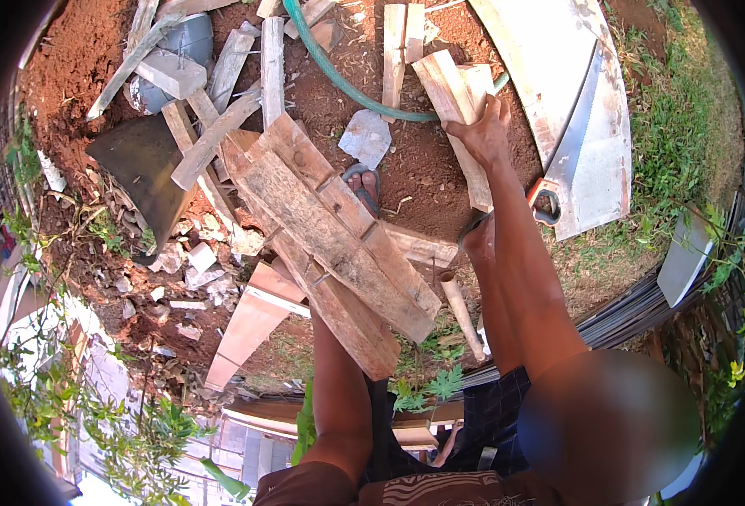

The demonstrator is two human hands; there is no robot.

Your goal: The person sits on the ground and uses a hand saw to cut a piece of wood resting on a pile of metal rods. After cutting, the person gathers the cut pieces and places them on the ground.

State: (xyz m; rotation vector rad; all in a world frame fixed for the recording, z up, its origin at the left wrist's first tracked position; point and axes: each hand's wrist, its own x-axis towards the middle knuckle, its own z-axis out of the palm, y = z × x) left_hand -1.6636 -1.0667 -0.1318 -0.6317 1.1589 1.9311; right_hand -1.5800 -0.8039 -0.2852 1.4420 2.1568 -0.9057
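Note:
A stack of rough wooden boards (330,228) lies slanted across my left arm (338,405). My left hand is hidden beneath the stack, closed on the boards as it bears them. Dark gaps show between the boards. Ahead and to the right, my right hand (484,133) grips a short wooden plank (445,88), thumb on its near-left face and fingers over its right side. A second pale wood piece (476,82) sits against that plank, under the fingers. The plank's lower end points toward my right foot.
A handsaw (573,126) with an orange-and-black handle lies on a whitish sheet (598,181) at right. A hammer (463,316) rests near my legs. A green hose (326,63) curves across the soil. Wood offcuts (273,72), a grey bucket (188,38) and rubble (204,270) lie leftward.

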